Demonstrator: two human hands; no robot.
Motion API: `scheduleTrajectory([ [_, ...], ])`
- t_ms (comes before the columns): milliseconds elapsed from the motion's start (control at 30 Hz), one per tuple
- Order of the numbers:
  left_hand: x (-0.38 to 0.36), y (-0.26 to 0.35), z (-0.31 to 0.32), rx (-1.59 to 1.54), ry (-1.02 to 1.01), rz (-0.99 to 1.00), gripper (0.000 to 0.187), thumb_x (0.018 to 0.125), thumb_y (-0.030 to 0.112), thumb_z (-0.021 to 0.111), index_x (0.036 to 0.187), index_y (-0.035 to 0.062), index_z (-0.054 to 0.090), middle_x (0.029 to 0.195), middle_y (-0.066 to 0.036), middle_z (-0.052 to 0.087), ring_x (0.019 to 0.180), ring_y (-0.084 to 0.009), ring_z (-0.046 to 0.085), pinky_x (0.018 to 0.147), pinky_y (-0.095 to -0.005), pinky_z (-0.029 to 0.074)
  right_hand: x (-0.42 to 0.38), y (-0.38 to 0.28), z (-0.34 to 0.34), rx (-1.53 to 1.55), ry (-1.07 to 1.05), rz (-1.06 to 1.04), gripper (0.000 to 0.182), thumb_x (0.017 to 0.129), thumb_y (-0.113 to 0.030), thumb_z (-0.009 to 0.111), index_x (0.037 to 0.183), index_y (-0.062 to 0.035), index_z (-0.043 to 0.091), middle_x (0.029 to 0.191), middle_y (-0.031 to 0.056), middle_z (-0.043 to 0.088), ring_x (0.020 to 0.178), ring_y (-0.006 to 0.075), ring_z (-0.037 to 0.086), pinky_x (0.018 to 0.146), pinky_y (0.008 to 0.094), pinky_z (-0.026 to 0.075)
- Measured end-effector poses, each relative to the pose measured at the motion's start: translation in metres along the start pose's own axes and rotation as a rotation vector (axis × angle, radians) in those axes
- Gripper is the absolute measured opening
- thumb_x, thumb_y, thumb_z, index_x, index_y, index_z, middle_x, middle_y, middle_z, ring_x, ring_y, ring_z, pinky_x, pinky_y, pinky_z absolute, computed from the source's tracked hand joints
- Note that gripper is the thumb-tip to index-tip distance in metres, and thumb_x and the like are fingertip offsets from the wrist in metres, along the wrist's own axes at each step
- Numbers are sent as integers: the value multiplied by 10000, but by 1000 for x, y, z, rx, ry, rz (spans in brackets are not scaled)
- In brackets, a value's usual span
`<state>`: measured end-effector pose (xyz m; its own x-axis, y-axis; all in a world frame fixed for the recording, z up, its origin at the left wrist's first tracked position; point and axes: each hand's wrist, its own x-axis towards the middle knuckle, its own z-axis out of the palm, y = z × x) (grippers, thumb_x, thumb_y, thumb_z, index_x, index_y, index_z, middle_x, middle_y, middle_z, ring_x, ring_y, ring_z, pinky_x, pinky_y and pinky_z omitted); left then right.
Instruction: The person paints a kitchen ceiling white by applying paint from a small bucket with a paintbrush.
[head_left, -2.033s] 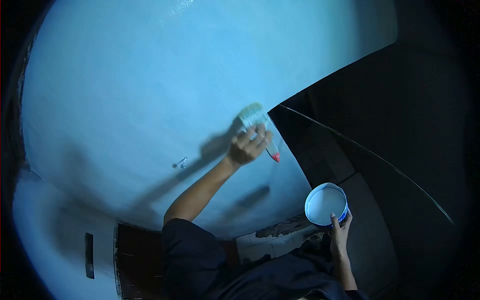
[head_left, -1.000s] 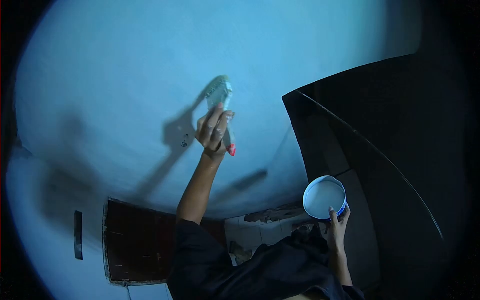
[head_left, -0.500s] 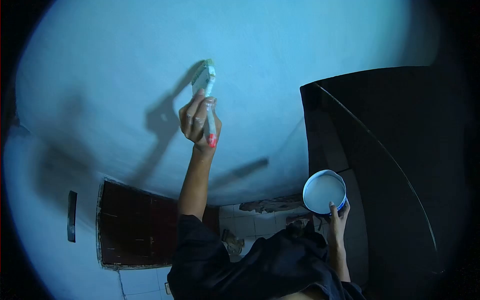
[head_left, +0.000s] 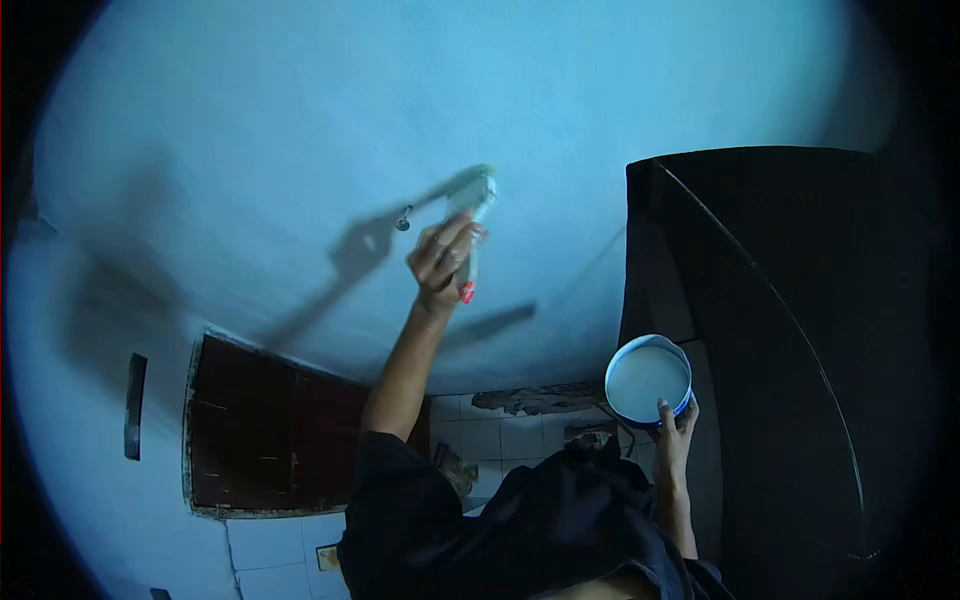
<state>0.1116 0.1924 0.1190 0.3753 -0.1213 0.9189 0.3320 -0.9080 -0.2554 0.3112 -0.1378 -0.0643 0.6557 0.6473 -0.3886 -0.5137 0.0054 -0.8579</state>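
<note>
Hands hold one paintbrush [head_left: 473, 215], one paint tub [head_left: 649, 381].

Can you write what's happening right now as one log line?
left hand: holds paintbrush against blue surface | right hand: holds paint tub

I can read no text, label, brand, number or sign anywhere here. The paint tub [head_left: 648, 383] in my right hand [head_left: 672, 440] has a blue outer wall, but any print on it is too small and dark to make out. The brush [head_left: 474, 205] in my left hand [head_left: 442, 262] shows no lettering, and its red handle tip is plain. The blue wall [head_left: 300, 120] bears no writing.
</note>
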Motion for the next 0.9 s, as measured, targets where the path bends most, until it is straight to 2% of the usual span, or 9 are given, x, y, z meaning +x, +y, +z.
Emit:
scheduleTrajectory([
  [67, 22, -4, -8, 172, 182, 115, 145, 794, -45, 709, 903, 12, 632, 960, -130, 694, 868, -253, 682, 705, -358, 549, -3, -7, 5, -6, -20, -2, 691, 922, -193, 633, 1453, -41, 218, 1429, 213, 347, 1350, 294, 340, 1110, 460, 288],
  [133, 10, 0, -3, 168, 182, 98, 147, 801, -62, 694, 915, 11, 636, 974, -141, 696, 884, -261, 686, 723, -356, 560, -9, -16, 12, -2, -10, 18, 691, 922, -195, 635, 1452, -39, 221, 1424, 209, 354, 1349, 288, 341, 1112, 455, 279],
  [200, -41, 8, 14, 79, 43, 71, 148, 791, -4, 739, 910, 16, 653, 1035, -138, 697, 936, -290, 687, 784, -379, 575, -8, -17, 10, 2, -3, 40, 690, 922, -197, 637, 1451, -37, 223, 1420, 205, 361, 1348, 282, 342, 1114, 449, 269],
  [267, -93, 29, 22, 44, -161, 7, 130, 764, 84, 736, 892, 94, 722, 1097, -57, 696, 955, -258, 680, 770, -316, 585, -3, -10, 5, -13, -35, 7, 691, 923, -204, 636, 1451, -36, 222, 1417, 206, 368, 1345, 283, 346, 1112, 449, 270],
  [400, -131, 51, 19, -149, -491, -219, 182, 796, 11, 614, 927, 92, 711, 1066, -67, 702, 922, -231, 691, 678, -316, 587, -4, -14, 7, -52, -15, 25, 684, 925, -209, 636, 1448, -36, 230, 1411, 210, 379, 1332, 284, 358, 1105, 451, 277],
  [567, -50, 20, -2, -54, -149, -217, 200, 720, -66, 634, 898, 23, 640, 1040, -94, 700, 817, -252, 686, 656, -334, 584, 0, -12, 5, -109, -59, 33, 696, 923, -215, 637, 1453, -46, 219, 1425, 214, 362, 1344, 298, 347, 1099, 469, 293],
  [700, -25, 23, -3, 116, 104, -102, 118, 802, -15, 658, 897, 23, 715, 1041, -97, 706, 974, -294, 680, 800, -349, 593, -8, -25, 15, -122, -55, 62, 707, 918, -230, 638, 1458, -82, 206, 1428, 217, 335, 1329, 339, 357, 1028, 540, 381],
  [800, -65, 30, 11, 71, -45, -148, 142, 796, 83, 707, 936, 70, 726, 1095, -80, 696, 1004, -275, 673, 767, -332, 607, -10, -25, 17, -99, -78, 43, 699, 920, -226, 631, 1456, -88, 204, 1402, 213, 352, 1310, 328, 379, 977, 523, 441],
  [900, -125, 52, 21, 1, -284, -192, 151, 802, 67, 686, 936, 119, 732, 1095, -22, 703, 1017, -212, 675, 719, -300, 603, -12, -24, 22, -101, -109, 65, 705, 918, -220, 634, 1456, -83, 199, 1402, 207, 355, 1296, 315, 397, 945, 493, 473],
])
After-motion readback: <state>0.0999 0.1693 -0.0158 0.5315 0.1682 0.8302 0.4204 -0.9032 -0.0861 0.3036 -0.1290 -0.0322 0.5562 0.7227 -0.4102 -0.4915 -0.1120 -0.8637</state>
